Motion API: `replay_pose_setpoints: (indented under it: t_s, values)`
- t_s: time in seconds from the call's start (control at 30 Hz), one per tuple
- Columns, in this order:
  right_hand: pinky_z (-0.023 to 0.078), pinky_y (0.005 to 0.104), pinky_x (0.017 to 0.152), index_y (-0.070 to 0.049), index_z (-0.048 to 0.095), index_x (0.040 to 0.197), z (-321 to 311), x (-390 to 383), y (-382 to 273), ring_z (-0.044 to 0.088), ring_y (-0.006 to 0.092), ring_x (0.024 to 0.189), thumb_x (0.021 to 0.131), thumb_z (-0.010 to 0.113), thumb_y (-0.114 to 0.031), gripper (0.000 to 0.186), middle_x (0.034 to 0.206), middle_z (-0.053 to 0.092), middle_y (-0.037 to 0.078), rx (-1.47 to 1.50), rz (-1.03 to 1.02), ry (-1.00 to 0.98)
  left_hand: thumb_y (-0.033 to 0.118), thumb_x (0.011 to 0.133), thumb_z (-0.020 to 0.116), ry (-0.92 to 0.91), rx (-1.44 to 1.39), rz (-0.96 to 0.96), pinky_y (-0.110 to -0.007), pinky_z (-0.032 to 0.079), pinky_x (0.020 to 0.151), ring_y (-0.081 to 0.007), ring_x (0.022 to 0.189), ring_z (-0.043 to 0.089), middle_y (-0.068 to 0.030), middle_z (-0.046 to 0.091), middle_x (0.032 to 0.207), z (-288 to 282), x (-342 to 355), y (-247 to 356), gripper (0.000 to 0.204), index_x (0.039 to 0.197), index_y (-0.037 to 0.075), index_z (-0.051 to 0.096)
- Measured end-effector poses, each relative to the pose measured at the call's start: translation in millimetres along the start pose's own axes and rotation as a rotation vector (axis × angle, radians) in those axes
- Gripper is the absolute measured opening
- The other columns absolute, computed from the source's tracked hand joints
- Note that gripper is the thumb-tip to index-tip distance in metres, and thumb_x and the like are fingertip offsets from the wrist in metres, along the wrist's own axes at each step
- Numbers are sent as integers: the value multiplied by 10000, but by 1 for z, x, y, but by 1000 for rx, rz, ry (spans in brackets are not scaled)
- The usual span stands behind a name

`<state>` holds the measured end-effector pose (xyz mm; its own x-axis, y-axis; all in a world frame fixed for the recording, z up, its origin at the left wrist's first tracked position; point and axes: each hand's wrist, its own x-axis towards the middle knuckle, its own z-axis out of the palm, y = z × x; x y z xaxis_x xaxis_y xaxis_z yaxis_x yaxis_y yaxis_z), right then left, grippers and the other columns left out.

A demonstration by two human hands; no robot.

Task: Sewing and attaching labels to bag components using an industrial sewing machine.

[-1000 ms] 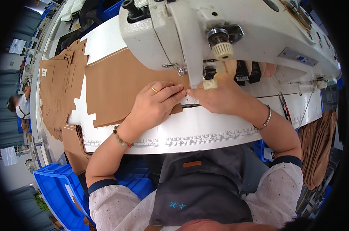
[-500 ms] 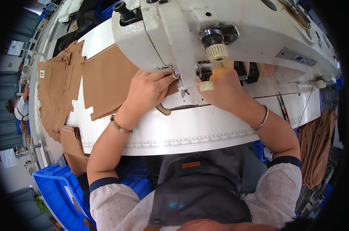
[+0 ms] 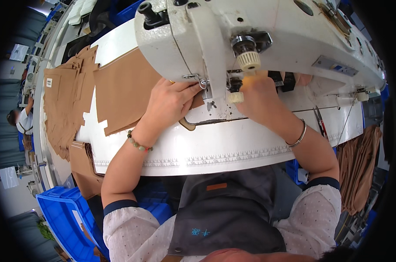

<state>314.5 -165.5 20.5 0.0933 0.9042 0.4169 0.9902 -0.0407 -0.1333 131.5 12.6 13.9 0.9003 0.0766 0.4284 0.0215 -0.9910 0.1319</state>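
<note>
A white sewing machine [image 3: 289, 39] spans the top of the view. My left hand [image 3: 169, 102] is closed at its needle area, thumb and fingers together on a brown fabric piece [image 3: 197, 101] whose corner shows beside the thumb. Under the machine's arm is my right hand [image 3: 261, 100], near the cream tension knob [image 3: 236, 97]. Its fingers are hidden behind machine parts and smeared by a yellowish blur, so their grip does not show. Left of my left hand lies a large flat brown fabric panel [image 3: 126, 89].
More brown cut pieces [image 3: 67, 105] are piled at the left, with a folded stack [image 3: 84, 168] at the table edge. Scissors-like tools [image 3: 321, 122] lie at the right. Brown fabric [image 3: 359, 170] hangs beyond. A blue crate [image 3: 67, 218] stands lower left. A co-worker [image 3: 25, 120] sits far left.
The view has shifted slightly, with the machine head appearing a little further right. Both hands stay at nearly the same places by the machine.
</note>
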Motion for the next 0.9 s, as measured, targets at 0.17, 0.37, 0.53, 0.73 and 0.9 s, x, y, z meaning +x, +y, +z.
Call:
replay_pose_setpoints:
  t_s: [0.17,0.37,0.53,0.73,0.9]
  values:
    - [520,386,508,-94,717,823,0,-2,-2,662,258,551,792,662,-126,70,619,630,62,34,-27,24,84,804,716,4,7,-2,-367,543,858,-234,952,669,2,756,1016,-2,-1,4,196,979,110,801]
    - [526,384,540,-84,708,818,4,-8,-9,668,247,602,832,662,-135,70,692,645,67,-52,-62,-88,169,951,648,-126,-300,-359,-441,484,994,-314,1063,644,-97,719,1152,-30,-5,-21,202,1085,64,756]
    - [536,370,551,-76,705,926,12,-6,-23,674,226,656,898,641,-155,105,899,689,72,271,-332,-5,259,993,618,-266,4,-399,-475,483,1043,-360,1297,568,-167,627,1356,-44,-26,-14,338,1270,71,667]
    - [545,336,554,-53,703,1053,22,-18,-30,676,194,688,884,648,-153,204,1135,716,85,366,-478,22,407,895,723,-414,381,-547,-418,587,800,-306,1144,664,-100,668,1291,-56,-39,55,495,1263,80,672]
    - [545,323,551,-35,696,1042,25,-19,-27,677,182,691,864,650,-135,209,1146,716,90,283,-520,29,302,853,757,-300,275,-217,-392,559,867,-257,1120,656,-70,684,1231,-59,-28,38,419,1198,73,696]
